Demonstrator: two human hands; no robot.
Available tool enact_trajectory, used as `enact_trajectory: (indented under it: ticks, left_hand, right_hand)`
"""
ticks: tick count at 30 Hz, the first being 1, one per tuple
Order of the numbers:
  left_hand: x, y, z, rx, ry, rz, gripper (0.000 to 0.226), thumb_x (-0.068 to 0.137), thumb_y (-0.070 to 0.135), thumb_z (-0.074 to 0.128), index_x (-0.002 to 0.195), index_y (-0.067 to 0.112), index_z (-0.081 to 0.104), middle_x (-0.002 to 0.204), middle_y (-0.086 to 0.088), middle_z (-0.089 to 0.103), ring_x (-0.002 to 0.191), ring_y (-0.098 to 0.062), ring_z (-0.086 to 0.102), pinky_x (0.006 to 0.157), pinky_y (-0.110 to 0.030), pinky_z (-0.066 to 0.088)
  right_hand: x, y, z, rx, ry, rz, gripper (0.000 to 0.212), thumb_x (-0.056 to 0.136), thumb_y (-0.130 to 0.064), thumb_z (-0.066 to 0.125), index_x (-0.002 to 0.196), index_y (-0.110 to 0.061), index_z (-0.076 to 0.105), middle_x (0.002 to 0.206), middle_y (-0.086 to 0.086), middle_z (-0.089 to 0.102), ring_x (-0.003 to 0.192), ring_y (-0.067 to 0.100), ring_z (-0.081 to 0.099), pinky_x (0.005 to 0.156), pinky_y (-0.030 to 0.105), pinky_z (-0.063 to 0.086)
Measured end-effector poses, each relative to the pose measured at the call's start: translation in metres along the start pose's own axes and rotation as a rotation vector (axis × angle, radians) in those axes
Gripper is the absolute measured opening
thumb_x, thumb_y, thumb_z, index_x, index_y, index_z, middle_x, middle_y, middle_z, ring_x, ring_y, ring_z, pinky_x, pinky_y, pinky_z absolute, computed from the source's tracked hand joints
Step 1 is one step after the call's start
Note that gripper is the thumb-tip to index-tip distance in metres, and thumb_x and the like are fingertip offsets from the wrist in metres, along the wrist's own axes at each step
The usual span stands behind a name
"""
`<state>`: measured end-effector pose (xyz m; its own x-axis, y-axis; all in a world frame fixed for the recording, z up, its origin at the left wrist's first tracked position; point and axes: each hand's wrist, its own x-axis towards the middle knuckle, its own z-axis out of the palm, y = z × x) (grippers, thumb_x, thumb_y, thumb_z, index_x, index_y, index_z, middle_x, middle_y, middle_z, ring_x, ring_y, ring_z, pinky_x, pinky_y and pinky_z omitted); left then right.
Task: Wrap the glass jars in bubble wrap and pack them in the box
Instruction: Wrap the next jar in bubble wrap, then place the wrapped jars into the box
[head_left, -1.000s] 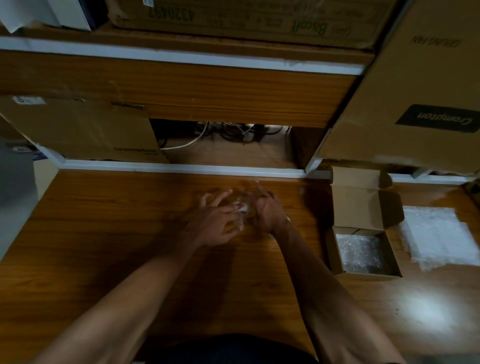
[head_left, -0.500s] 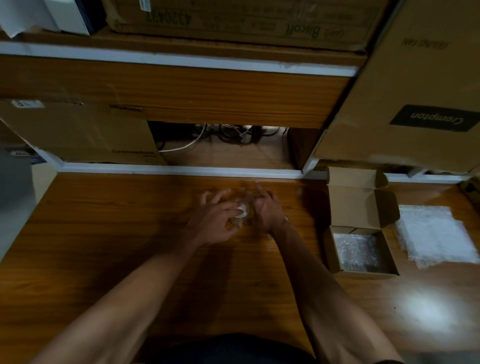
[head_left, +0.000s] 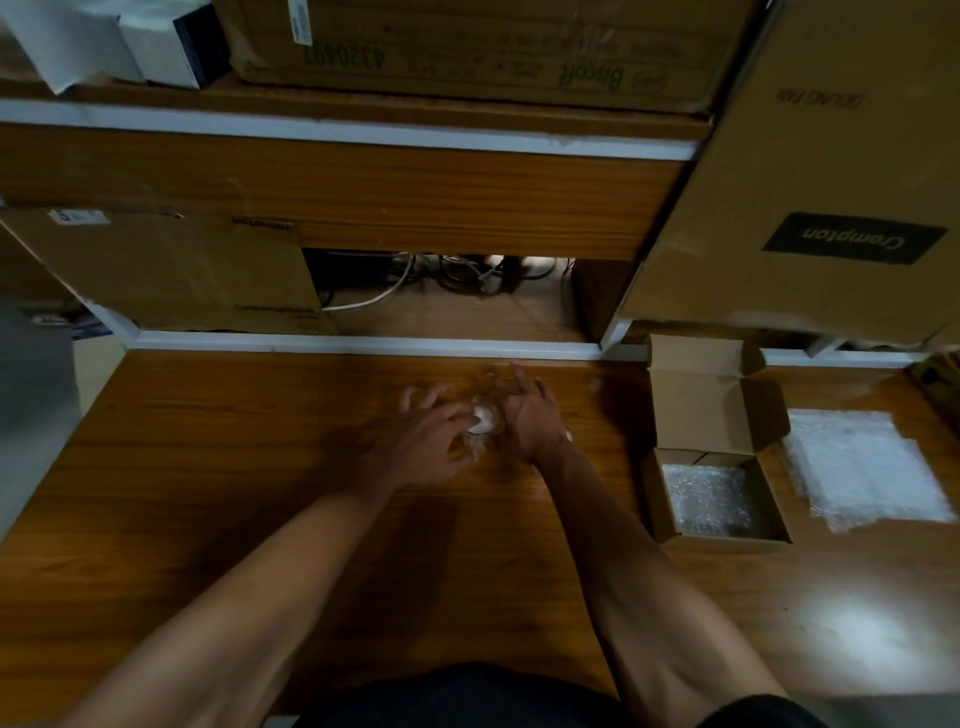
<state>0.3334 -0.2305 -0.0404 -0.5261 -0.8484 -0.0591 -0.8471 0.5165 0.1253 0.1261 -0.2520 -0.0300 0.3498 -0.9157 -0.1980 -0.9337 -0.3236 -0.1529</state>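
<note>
Jar (head_left: 480, 422) sitting near the back middle of the tabletop (head_left: 218, 467), pale top showing, clear wrap blurred around it, pinned between both hands. Left hand (head_left: 431, 439) curling against its left side, fingers spread, touching the wrap. Right hand (head_left: 530, 421) pressing on the right side, fingers bent over the top; true grip on either side too blurred to tell. Small box (head_left: 719, 493) lying open to the right, well apart, a bubble-wrapped bundle (head_left: 709, 499) resting inside. Flat sheet of bubble wrap (head_left: 862, 467) lying just beside the box, farther right. Big cartons (head_left: 810, 171) leaning behind.
</note>
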Motion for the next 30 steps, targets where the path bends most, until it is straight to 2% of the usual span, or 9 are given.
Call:
enact_trajectory:
  ticks: [3,7,10,13,16,19,23,26,30]
  left_hand:
    - [-0.003,0.004,-0.005,-0.08,0.03,-0.05,0.065,0.085,0.067,0.043,0.141,0.039,0.06,0.152,0.016,0.051,0.15,-0.022,0.027,0.112,-0.054,0.022]
    - [-0.007,0.017,-0.015,-0.387,0.14,-0.241,0.073,0.087,0.047,0.076,0.152,0.036,0.045,0.159,0.01,0.038,0.147,-0.019,0.032,0.11,-0.04,0.031]
    - [-0.005,0.026,-0.018,-0.545,0.066,-0.362,0.1,0.085,0.047,0.082,0.164,0.034,0.023,0.171,0.004,0.022,0.155,-0.025,0.024,0.118,-0.047,0.03]
    - [0.003,0.033,-0.014,-0.594,0.029,-0.382,0.101,0.087,0.049,0.08,0.166,0.039,0.017,0.172,0.002,0.02,0.156,-0.028,0.023,0.118,-0.052,0.031]
    - [0.011,0.043,-0.01,-0.566,0.026,-0.34,0.083,0.095,0.044,0.073,0.164,0.037,0.027,0.166,0.003,0.031,0.149,-0.027,0.033,0.11,-0.044,0.038]
    - [0.017,0.051,-0.007,-0.494,0.041,-0.33,0.066,0.097,0.039,0.071,0.157,0.031,0.042,0.156,0.004,0.041,0.14,-0.024,0.043,0.101,-0.037,0.041]
    - [0.021,0.056,-0.008,-0.461,-0.003,-0.348,0.066,0.093,0.038,0.076,0.153,0.031,0.048,0.155,0.003,0.043,0.134,-0.024,0.047,0.092,-0.035,0.044]
    - [0.024,0.06,-0.014,-0.487,-0.02,-0.381,0.061,0.085,0.031,0.084,0.14,0.03,0.057,0.146,0.002,0.05,0.127,-0.022,0.05,0.09,-0.036,0.046]
    - [0.03,0.071,-0.022,-0.789,0.014,-0.591,0.044,0.086,0.026,0.084,0.122,0.024,0.058,0.117,0.004,0.058,0.101,-0.013,0.057,0.069,-0.028,0.048]
  right_hand:
    - [-0.002,0.0,0.001,-0.046,-0.009,0.008,0.086,0.09,-0.051,0.074,0.162,-0.036,0.029,0.176,-0.007,0.008,0.161,0.027,-0.012,0.127,0.059,0.007]
    - [-0.016,0.007,0.002,0.041,0.046,0.029,0.099,0.084,-0.058,0.077,0.163,-0.036,0.021,0.175,-0.005,0.013,0.162,0.025,-0.007,0.127,0.056,0.007]
    - [-0.041,0.022,0.001,0.119,0.156,0.133,0.103,0.081,-0.066,0.077,0.161,-0.034,0.021,0.171,0.002,0.028,0.161,0.027,0.009,0.127,0.053,0.014]
    - [-0.069,0.035,0.003,0.252,0.233,0.212,0.111,0.075,-0.065,0.083,0.161,-0.033,0.022,0.164,0.005,0.039,0.154,0.031,0.026,0.123,0.054,0.026]
    - [-0.086,0.048,0.018,0.42,0.198,0.236,0.115,0.069,-0.061,0.088,0.159,-0.035,0.023,0.157,0.009,0.047,0.143,0.034,0.044,0.115,0.056,0.041]
    - [-0.094,0.054,0.032,0.623,0.2,0.227,0.1,0.071,-0.062,0.081,0.153,-0.033,0.032,0.143,0.006,0.06,0.126,0.03,0.062,0.102,0.053,0.055]
    - [-0.098,0.051,0.036,0.718,0.282,0.228,0.081,0.077,-0.057,0.08,0.141,-0.021,0.048,0.132,0.001,0.067,0.118,0.021,0.067,0.101,0.041,0.056]
    - [-0.101,0.051,0.039,0.715,0.269,0.256,0.07,0.08,-0.036,0.09,0.136,-0.02,0.051,0.128,-0.004,0.066,0.115,0.018,0.066,0.095,0.031,0.054]
    - [-0.112,0.061,0.031,0.795,0.265,0.3,0.059,0.087,-0.029,0.085,0.139,-0.025,0.056,0.12,-0.015,0.066,0.107,0.005,0.069,0.083,0.011,0.052]
